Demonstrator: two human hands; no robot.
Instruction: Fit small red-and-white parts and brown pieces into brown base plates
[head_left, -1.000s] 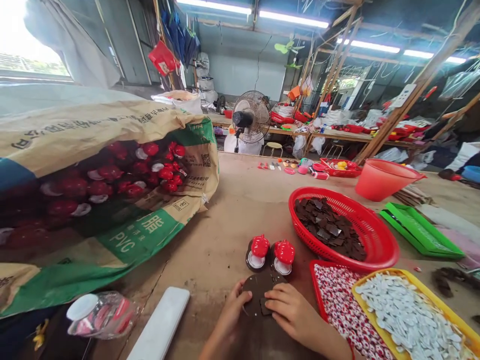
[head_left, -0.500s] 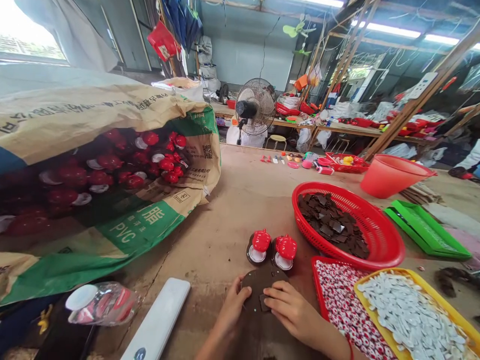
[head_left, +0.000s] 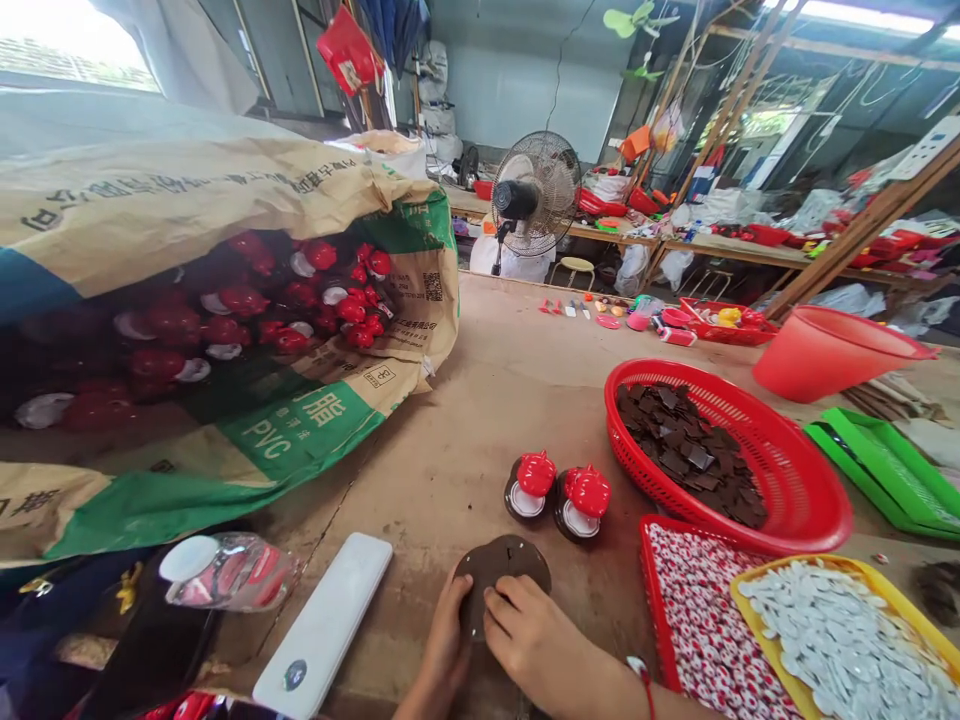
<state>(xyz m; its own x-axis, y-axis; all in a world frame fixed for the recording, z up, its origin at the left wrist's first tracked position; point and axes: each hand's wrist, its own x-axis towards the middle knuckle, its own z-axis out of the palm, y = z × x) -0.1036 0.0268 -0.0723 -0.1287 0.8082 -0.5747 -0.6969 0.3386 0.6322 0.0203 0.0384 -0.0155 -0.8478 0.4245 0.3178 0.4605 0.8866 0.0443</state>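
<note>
My left hand (head_left: 444, 632) grips the near-left edge of a dark brown, rounded plastic piece (head_left: 501, 562), thumb on its face. Curled over the same piece, the fingers of my right hand (head_left: 529, 632) press on its middle and right side. They hide whatever lies beneath them. Small pale dots and a notch show on the brown surface. Just beyond stand two small figures, a left one (head_left: 531, 484) and a right one (head_left: 583, 502), each with a glossy red top, a white ring and a dark base.
Right of my hands are a red basket (head_left: 814, 500) of dark brown square plates, a red tray (head_left: 652, 590) of red-and-white beads and a yellow tray (head_left: 911, 610) of white pieces. A printed sack (head_left: 300, 440) of red figures, a plastic jar (head_left: 232, 575) and a white case (head_left: 330, 620) are left.
The small brown square plate seen under my right fingers is now hidden. My right hand has shifted left across the brown piece. The view has turned slightly left.
</note>
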